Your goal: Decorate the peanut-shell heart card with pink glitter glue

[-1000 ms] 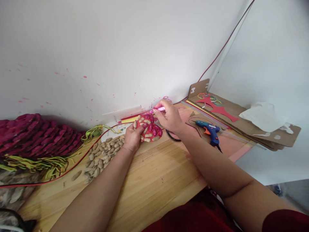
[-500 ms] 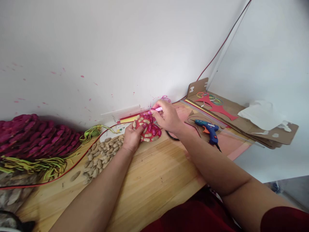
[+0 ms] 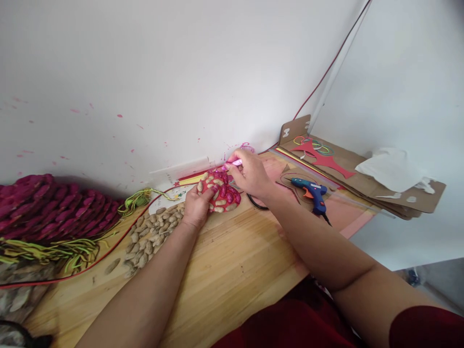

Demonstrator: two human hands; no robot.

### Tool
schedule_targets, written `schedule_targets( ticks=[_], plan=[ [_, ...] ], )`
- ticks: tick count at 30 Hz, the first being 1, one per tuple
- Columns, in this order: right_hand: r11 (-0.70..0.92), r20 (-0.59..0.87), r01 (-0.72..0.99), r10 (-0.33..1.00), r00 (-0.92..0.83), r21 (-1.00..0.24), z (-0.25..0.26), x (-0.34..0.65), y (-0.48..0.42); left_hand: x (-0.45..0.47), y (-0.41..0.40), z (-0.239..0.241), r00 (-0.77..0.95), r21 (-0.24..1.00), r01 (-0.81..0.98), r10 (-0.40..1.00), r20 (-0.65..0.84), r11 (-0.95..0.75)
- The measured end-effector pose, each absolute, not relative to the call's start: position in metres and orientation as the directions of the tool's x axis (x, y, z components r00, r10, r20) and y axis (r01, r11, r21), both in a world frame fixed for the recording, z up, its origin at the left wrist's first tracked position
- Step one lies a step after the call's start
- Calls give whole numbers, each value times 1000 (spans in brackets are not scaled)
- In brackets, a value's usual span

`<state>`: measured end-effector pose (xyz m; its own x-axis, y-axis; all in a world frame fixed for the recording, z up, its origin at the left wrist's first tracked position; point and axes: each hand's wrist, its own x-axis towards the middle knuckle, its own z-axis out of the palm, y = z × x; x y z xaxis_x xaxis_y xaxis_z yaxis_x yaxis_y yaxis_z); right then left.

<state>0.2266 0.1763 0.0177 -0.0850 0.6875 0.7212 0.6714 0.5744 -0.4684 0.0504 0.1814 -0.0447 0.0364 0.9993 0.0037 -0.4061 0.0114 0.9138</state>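
Note:
My left hand (image 3: 197, 208) grips the left edge of a red piece with peanuts fixed on it (image 3: 221, 205), thumb on top. Some of its peanuts are coloured magenta, while others keep their natural tan. My right hand (image 3: 250, 174) is closed round a slim pink-and-white paint pen or brush (image 3: 235, 163); which of the two I cannot tell. Its tip end is at the upper part of the peanut piece, and my fingers partly cover it. Left of my left hand lies a pile of loose peanuts (image 3: 155, 234) on the wooden table (image 3: 224, 270).
A blue glue gun (image 3: 313, 192) rests right of my right arm. Cardboard (image 3: 348, 157) with a red cut-out (image 3: 324, 158) lies beyond it. Stacked magenta pieces (image 3: 54, 208) with yellow-green strings (image 3: 39, 250) stand at left. A red-black cable (image 3: 97, 262) crosses the table. The wall behind has pink spatters.
The camera view has shifted slightly. Both hands stay almost in place, still holding the peanut piece and the pink-and-white tool.

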Motion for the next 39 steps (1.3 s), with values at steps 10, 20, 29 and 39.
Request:
schedule_targets(
  ticks=[10, 20, 29, 39],
  plan=[
    [589, 732, 635, 680, -56, -499, 21, 231, 178, 49, 181, -42, 59, 903, -424, 998, -38, 59],
    [587, 732, 640, 679, -54, -497, 20, 231, 178, 49, 181, -40, 80, 900, -431, 996, -38, 69],
    [573, 720, 623, 694, -23, -533, 21, 231, 178, 49, 180, -40, 82, 901, -428, 996, -37, 68],
    [567, 711, 597, 703, 7, -567, 20, 231, 179, 49, 179, -38, 82, 906, -417, 996, -42, 72]
  ],
)
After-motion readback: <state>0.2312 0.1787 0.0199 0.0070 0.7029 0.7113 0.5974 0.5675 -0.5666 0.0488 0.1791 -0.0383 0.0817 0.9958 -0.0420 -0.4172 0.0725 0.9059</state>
